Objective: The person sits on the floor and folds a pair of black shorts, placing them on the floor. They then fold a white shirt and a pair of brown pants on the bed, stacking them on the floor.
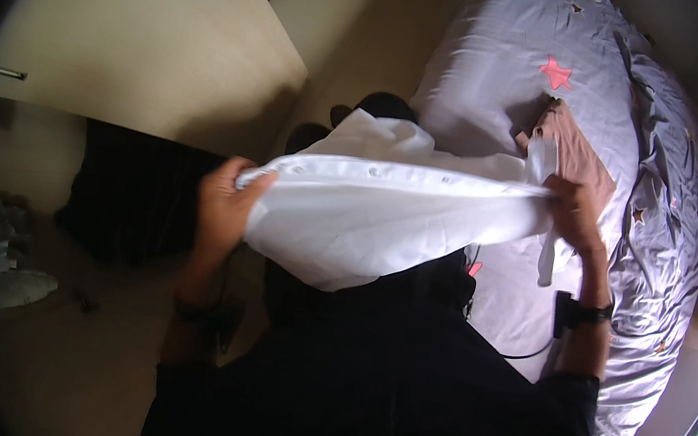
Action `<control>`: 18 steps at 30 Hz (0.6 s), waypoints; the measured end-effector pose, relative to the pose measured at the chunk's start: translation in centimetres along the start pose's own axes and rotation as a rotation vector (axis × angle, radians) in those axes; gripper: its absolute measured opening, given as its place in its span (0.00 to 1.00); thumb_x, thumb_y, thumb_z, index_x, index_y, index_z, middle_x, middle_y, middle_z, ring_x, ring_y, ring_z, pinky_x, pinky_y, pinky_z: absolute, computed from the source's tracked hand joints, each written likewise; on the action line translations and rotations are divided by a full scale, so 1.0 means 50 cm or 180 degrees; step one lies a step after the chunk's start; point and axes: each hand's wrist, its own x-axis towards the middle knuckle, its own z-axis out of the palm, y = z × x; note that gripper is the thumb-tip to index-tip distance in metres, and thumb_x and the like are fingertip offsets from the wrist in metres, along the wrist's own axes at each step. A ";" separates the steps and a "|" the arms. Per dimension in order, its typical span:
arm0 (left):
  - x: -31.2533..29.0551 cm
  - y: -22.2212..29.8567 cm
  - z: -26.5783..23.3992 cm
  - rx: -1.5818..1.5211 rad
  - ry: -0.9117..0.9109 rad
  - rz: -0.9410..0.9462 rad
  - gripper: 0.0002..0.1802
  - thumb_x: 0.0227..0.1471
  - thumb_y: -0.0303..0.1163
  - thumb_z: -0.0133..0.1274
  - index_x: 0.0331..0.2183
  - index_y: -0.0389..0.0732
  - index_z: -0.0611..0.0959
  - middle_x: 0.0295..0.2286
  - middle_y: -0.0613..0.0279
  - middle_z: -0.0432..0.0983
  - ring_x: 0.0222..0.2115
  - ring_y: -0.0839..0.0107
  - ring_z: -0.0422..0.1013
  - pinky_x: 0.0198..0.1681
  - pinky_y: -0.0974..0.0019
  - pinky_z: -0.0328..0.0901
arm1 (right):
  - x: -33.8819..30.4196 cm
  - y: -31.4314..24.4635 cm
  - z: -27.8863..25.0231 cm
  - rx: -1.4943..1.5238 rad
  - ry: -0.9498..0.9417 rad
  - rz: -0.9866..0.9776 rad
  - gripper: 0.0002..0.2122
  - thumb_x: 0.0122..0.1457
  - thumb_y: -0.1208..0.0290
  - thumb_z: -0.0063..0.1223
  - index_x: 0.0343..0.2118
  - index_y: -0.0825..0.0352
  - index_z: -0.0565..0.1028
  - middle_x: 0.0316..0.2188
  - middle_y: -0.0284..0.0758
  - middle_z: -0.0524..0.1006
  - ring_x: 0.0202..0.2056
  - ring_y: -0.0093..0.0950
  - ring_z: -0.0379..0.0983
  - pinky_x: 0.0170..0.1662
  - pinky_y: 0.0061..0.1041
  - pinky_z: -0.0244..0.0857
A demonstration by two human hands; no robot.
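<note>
A white button-up shirt (366, 220) hangs stretched between my two hands in front of my body. Its buttoned edge runs almost straight from one hand to the other, with several small buttons along it. My left hand (226, 202) is closed on one end of that edge, thumb on top. At the other end my right hand (577, 214) grips the cloth beside the bed, its fingers partly hidden by the fabric. A narrow white strip of the shirt dangles below the right hand. The shirt's lower part sags toward my lap.
On the right stands a bed (492, 69) with a grey, star-patterned sheet and a rumpled cover (653, 285). A folded brown garment (582, 152) lies on it. At the upper left is a pale wooden cabinet (154, 25) with a small handle. Light-coloured items (14, 284) sit on the floor at left.
</note>
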 end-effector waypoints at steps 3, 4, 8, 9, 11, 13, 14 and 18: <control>-0.050 -0.083 0.069 -0.0224 -0.0287 -0.0300 0.14 0.56 0.35 0.65 0.32 0.33 0.83 0.24 0.65 0.78 0.27 0.81 0.70 0.31 0.70 0.67 | -0.062 0.079 0.176 -0.0305 -0.0371 0.0362 0.11 0.50 0.85 0.50 0.35 0.70 0.81 0.36 0.50 0.81 0.43 0.50 0.77 0.47 0.44 0.70; -0.055 -0.095 0.073 -0.0341 -0.0283 -0.0326 0.13 0.56 0.35 0.64 0.33 0.34 0.82 0.25 0.66 0.77 0.27 0.80 0.70 0.32 0.71 0.67 | -0.075 0.084 0.194 -0.0049 -0.0504 0.0736 0.15 0.50 0.84 0.51 0.42 0.70 0.80 0.40 0.50 0.80 0.48 0.50 0.76 0.54 0.42 0.69; -0.061 -0.081 0.053 -0.1051 -0.0441 -0.0879 0.12 0.56 0.31 0.63 0.38 0.35 0.80 0.31 0.66 0.77 0.32 0.80 0.69 0.37 0.72 0.66 | -0.115 0.067 0.205 -0.0118 -0.0458 0.0574 0.33 0.50 0.80 0.55 0.64 0.70 0.66 0.57 0.51 0.72 0.61 0.49 0.65 0.66 0.42 0.58; -0.060 -0.073 0.046 -0.1092 -0.0495 -0.0894 0.12 0.56 0.30 0.63 0.39 0.36 0.80 0.32 0.66 0.77 0.33 0.80 0.69 0.38 0.72 0.66 | -0.110 0.045 0.193 -0.0179 -0.0321 0.0457 0.34 0.50 0.80 0.56 0.65 0.68 0.65 0.59 0.51 0.70 0.63 0.48 0.63 0.67 0.42 0.57; -0.058 -0.061 0.038 -0.1214 -0.0644 -0.0835 0.13 0.56 0.29 0.63 0.41 0.37 0.78 0.35 0.66 0.77 0.35 0.80 0.69 0.40 0.73 0.66 | -0.070 -0.046 0.147 -0.0233 0.0070 0.0113 0.32 0.51 0.80 0.57 0.63 0.68 0.67 0.58 0.50 0.71 0.61 0.48 0.66 0.65 0.42 0.60; -0.054 -0.054 0.041 -0.1426 -0.0809 -0.0680 0.14 0.57 0.28 0.63 0.42 0.38 0.77 0.36 0.66 0.76 0.37 0.81 0.69 0.41 0.73 0.65 | -0.010 -0.145 0.107 0.0343 0.0254 -0.0019 0.26 0.54 0.80 0.59 0.59 0.68 0.71 0.54 0.47 0.75 0.55 0.47 0.72 0.59 0.40 0.67; -0.049 -0.054 0.045 -0.1519 -0.0809 -0.0657 0.15 0.56 0.28 0.63 0.43 0.39 0.75 0.36 0.67 0.74 0.37 0.81 0.68 0.42 0.73 0.65 | 0.015 -0.192 0.106 0.0603 0.0411 -0.0067 0.21 0.56 0.81 0.60 0.54 0.70 0.75 0.49 0.44 0.78 0.49 0.44 0.77 0.53 0.36 0.72; -0.047 -0.040 0.055 -0.1809 -0.0705 -0.0643 0.20 0.54 0.26 0.64 0.45 0.41 0.72 0.37 0.68 0.71 0.38 0.81 0.67 0.43 0.73 0.64 | 0.099 -0.334 0.172 0.1887 0.0021 -0.0619 0.13 0.58 0.83 0.61 0.47 0.70 0.77 0.40 0.41 0.79 0.40 0.33 0.79 0.43 0.29 0.75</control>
